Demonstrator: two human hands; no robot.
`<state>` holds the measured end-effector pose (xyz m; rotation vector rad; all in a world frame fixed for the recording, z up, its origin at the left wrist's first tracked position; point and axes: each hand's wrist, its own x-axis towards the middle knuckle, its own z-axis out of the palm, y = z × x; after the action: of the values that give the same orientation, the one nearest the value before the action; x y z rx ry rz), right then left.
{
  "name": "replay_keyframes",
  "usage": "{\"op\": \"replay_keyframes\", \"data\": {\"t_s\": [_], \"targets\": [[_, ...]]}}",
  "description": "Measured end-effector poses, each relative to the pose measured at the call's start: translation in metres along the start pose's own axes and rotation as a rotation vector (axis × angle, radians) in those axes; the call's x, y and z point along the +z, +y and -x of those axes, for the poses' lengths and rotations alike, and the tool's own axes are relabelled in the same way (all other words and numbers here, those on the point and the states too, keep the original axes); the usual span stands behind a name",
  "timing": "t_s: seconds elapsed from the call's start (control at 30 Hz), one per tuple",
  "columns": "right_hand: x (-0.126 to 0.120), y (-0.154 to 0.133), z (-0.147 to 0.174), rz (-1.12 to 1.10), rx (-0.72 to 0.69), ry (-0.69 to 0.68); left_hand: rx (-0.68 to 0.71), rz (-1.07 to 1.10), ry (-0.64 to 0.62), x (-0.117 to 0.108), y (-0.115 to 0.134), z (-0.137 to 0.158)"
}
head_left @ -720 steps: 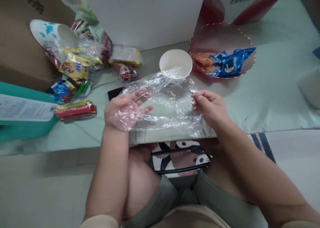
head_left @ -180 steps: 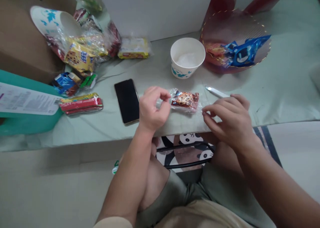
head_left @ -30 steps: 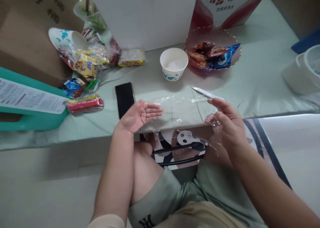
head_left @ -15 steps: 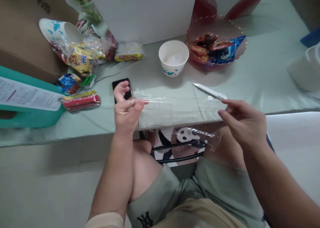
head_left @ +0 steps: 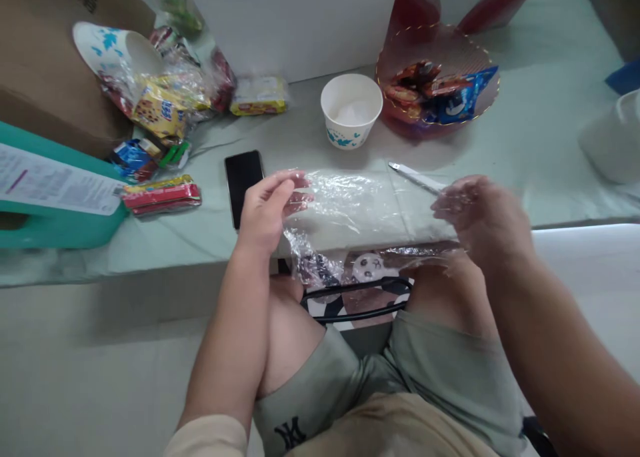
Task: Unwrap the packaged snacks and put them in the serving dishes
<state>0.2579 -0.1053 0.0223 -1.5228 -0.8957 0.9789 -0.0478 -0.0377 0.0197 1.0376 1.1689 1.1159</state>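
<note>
A thin sheet of clear plastic film (head_left: 345, 200) spreads between my two hands, crinkled and shiny; whether it is a single sheet or a bag I cannot tell. My left hand (head_left: 273, 207) grips its left end, thumb against the bent fingers, with plastic over the fingertips. On the other side my right hand (head_left: 485, 220), blurred, holds the right end, its fingers also under plastic. The film's lower part hangs past the table edge over my lap. Beneath its upper right part lies a white utility knife (head_left: 413, 175). Just left of my left hand is a black phone (head_left: 243, 177).
Behind the film stand a paper cup (head_left: 350, 139) with something white inside and a pink bowl (head_left: 483, 113) of wrapped snacks. At left are snack packets (head_left: 165, 113), a red pack (head_left: 163, 200) and a green box (head_left: 55, 233). A white container (head_left: 610, 140) stands right.
The film has gone from a taut narrow band to a wider, crinkled spread. My left hand has shifted right, uncovering the phone, and its fingers have curled. My right hand has turned, fingers now under plastic.
</note>
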Motion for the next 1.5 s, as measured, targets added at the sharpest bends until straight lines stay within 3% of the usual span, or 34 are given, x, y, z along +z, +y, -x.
{"op": "replay_keyframes", "data": {"t_s": [0.13,0.23,0.33,0.47,0.63,0.77,0.9,1.03,1.2,1.4,1.5], "targets": [[0.006,0.015,-0.002,-0.071,0.242,-0.058,-0.137,-0.028,0.055,0.006,-0.009,-0.02],[0.005,0.02,0.003,-0.05,0.261,0.013,-0.19,-0.034,0.052,0.008,-0.013,-0.028],[-0.003,0.027,0.008,0.068,0.153,0.122,-0.202,-0.009,0.022,0.008,-0.016,-0.032],[-0.016,0.038,0.016,0.251,0.047,0.144,-0.087,-0.037,0.014,0.01,-0.019,-0.035],[-0.017,0.043,0.018,0.329,0.052,0.069,-0.001,-0.062,0.035,0.013,-0.022,-0.037],[-0.015,0.04,0.014,0.45,0.066,0.064,0.029,-0.111,-0.023,0.007,-0.023,-0.037],[-0.012,0.034,0.009,0.568,0.106,0.071,0.204,-0.308,-0.09,-0.003,-0.026,-0.04],[-0.007,0.029,0.002,0.419,0.18,0.076,0.288,-0.408,-0.078,-0.008,-0.031,-0.045],[-0.001,0.024,-0.002,0.129,0.148,0.056,0.265,-0.322,-0.086,-0.006,-0.029,-0.045],[0.002,0.023,-0.006,0.211,0.042,0.179,0.167,-0.234,-0.113,0.0,-0.021,-0.04],[0.001,0.03,-0.012,0.105,-0.048,0.197,0.08,-0.145,-0.065,0.002,-0.02,-0.04]]}}
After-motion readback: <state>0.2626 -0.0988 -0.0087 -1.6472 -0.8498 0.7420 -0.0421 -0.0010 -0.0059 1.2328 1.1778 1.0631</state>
